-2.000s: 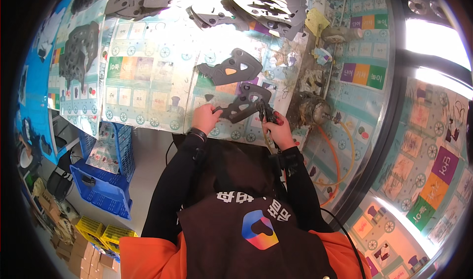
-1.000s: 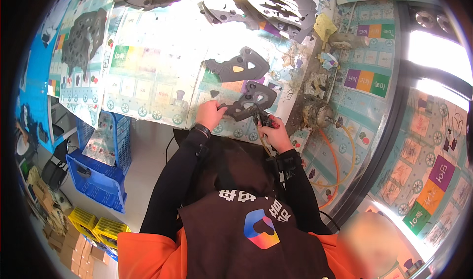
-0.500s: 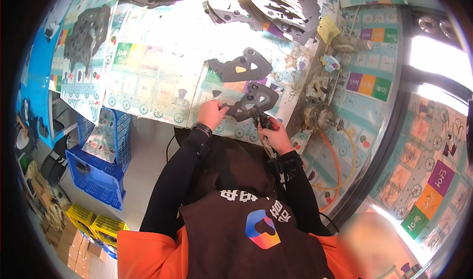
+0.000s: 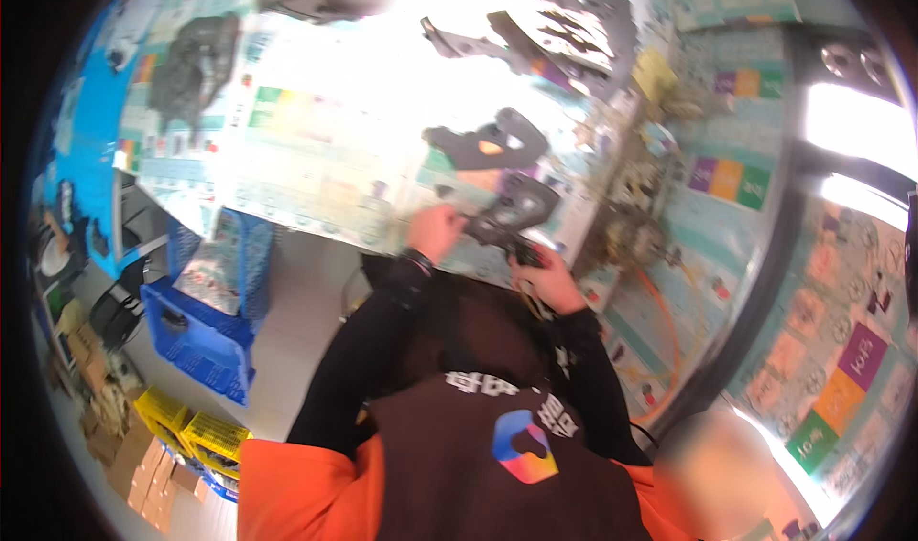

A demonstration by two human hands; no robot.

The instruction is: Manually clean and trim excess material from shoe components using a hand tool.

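At the near edge of the table lies a dark grey plate-like part with large cut-outs. My left hand pinches its left end. My right hand is closed round a dark hand tool with a bit of red on it, whose front end meets the part's lower edge; blur hides its exact kind. Just beyond lies a second dark grey part of similar shape, which neither hand touches.
More grey parts are piled at the far right and another part lies far left. A grimy metal fixture with an orange hose stands to the right. Blue crates and yellow crates are at lower left.
The whole view has shifted, so the scene sits farther right and slightly lower, and is blurred. Both hands keep their holds; the tool remains against the part.
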